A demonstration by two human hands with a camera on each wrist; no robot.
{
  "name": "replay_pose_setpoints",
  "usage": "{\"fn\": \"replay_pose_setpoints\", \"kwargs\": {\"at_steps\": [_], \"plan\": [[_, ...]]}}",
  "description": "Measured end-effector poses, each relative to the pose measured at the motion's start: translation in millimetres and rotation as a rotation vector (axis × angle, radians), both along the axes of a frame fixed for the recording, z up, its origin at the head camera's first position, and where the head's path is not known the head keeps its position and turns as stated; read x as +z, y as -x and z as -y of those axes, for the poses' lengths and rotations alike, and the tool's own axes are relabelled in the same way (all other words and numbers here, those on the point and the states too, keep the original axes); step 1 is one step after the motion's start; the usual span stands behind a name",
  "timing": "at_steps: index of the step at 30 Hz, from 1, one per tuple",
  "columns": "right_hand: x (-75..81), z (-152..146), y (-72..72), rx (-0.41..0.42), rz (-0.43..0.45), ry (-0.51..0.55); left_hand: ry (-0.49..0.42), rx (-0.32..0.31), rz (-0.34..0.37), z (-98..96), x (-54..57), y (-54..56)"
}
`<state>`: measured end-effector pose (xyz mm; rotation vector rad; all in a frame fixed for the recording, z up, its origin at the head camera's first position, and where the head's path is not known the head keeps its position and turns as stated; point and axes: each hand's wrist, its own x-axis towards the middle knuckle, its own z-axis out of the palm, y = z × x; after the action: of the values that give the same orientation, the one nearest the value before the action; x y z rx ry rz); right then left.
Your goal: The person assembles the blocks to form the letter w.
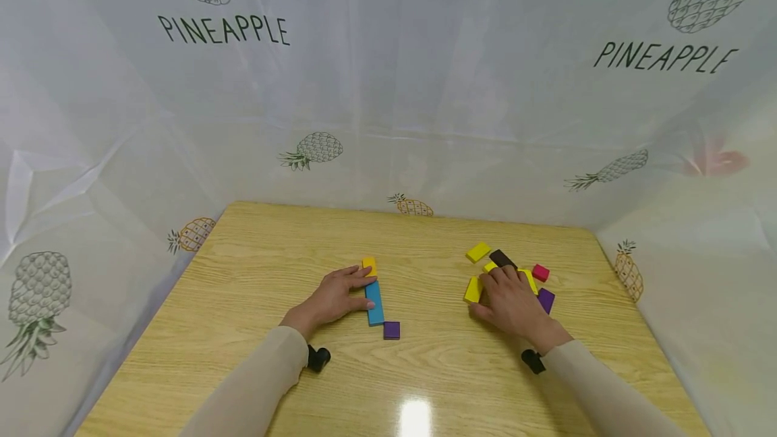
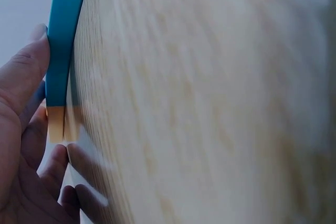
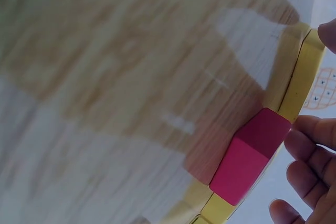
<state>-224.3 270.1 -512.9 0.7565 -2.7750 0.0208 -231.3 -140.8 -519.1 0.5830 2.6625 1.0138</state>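
In the head view my left hand lies over a row of two blocks, its thumb on the long blue block and its fingers across the orange block at the far end. The left wrist view shows the blue block end to end with the orange one. My right hand reaches over a cluster of blocks, with a yellow block beside its thumb. Seen from the right wrist, a pink block lies beneath the hand, close to the fingertips, and the thumb is at a yellow block.
Around the right hand lie another yellow block, a black block, a small pink block and a purple block. A purple square block sits near the blue one's close end. A pineapple-printed curtain borders the wooden table.
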Motion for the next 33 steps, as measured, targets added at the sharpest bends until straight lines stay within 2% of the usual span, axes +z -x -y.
{"fn": "replay_pose_setpoints", "kwargs": {"at_steps": [8,17,27,33], "plan": [[-0.4,0,1.4,-0.032,0.038,-0.005,0.005,-0.002,-0.002,0.1,-1.5,0.8],[-0.2,6,5.7,-0.006,0.056,0.048,0.004,-0.001,-0.003,0.1,-1.3,0.9],[0.5,39,4.2,0.053,0.048,0.041,0.011,0.004,0.009,-0.5,-0.1,-0.1],[2.1,65,0.0,0.083,0.097,0.028,0.019,0.006,0.013,-0.1,0.3,-0.1]]}}
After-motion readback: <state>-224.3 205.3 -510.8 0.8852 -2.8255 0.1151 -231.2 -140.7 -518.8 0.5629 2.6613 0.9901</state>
